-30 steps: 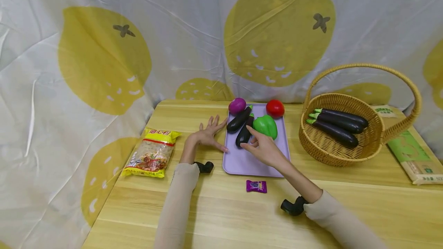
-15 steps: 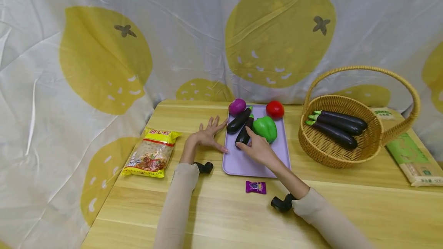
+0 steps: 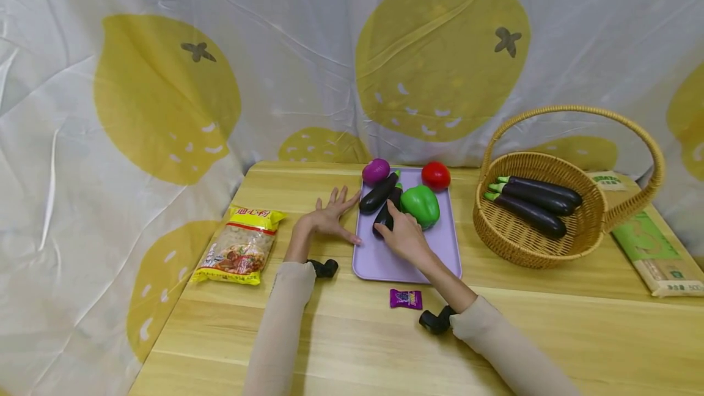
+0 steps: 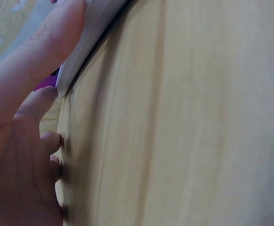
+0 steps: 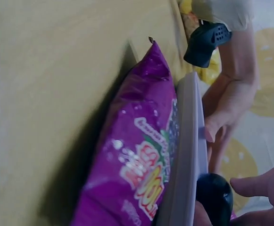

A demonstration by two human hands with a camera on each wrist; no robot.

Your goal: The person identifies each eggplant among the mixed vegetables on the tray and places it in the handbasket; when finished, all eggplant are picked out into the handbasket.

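My right hand (image 3: 406, 236) reaches over the lilac tray (image 3: 379, 266) with thumb and fingers around the lower end of a dark eggplant (image 3: 382, 222). In the right wrist view its fingertips sit on either side of the eggplant's rounded end (image 5: 215, 197). A second eggplant (image 3: 376, 197) lies just left of it, and a green bell pepper (image 3: 420, 205) on its right. My left hand (image 3: 328, 219), fingers spread, rests on the table, thumb and a fingertip at the tray's left rim. A purple onion (image 3: 376, 171) and a red tomato (image 3: 436, 175) lie at the tray's far corners.
A purple-wrapped candy (image 3: 406, 299) lies in front of the tray. To the right stands a wicker basket (image 3: 514, 249) with three eggplants (image 3: 536, 197), beside a green-and-tan package (image 3: 654, 249). A yellow bag of pasta (image 3: 242, 246) is on the left. A lemon-print curtain (image 3: 308, 47) hangs behind.
My right hand has moved slightly left and down onto the nearer eggplant, its fingers closing around the lower end. My left hand stays in place at the tray's rim.
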